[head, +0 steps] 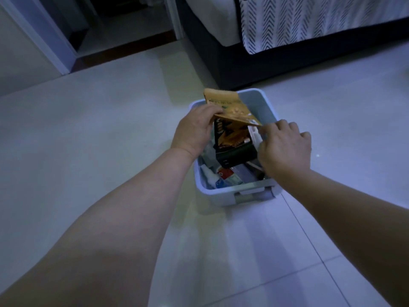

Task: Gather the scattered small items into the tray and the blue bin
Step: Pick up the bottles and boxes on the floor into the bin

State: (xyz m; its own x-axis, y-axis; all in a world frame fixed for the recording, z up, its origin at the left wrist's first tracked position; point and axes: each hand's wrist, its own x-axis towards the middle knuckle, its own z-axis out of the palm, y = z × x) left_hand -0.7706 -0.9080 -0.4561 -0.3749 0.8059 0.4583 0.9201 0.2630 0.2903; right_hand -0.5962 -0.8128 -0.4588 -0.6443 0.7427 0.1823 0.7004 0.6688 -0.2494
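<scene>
So the blue bin (221,194) is sitting on the pale tiled floor (99,129), just right of the middle of the view, and both hands are over it on the same thing: a gold packet (230,106). The left hand (194,131) comes in from 7 o'clock and has its thumb and fingers curled onto the packet's left edge, over the bin's 10 o'clock corner. The right hand (285,148) comes in from 4 o'clock with its fingers curled, and a fingertip and thumb pinch the packet's lower right corner, above the bin's 3 o'clock wall. The packet is tilted, with its top edge sticking up past the far rim toward 12. Its bottom edge sits over the top of a black box (236,149) with gold print that stands in the middle of the bin. At the bin's 6 o'clock end there's a tube (228,177) with red, white and blue on it, and a white bottle-ish thing (208,173) at about 7, against the left wall. The rest down there is too dark to make out. Outside the bin there's a bed (243,63) with a dark base at 1 o'clock, a chevron-patterned blanket (309,23) hanging over its edge, and a dark doorway (124,21) at 11 o'clock.
</scene>
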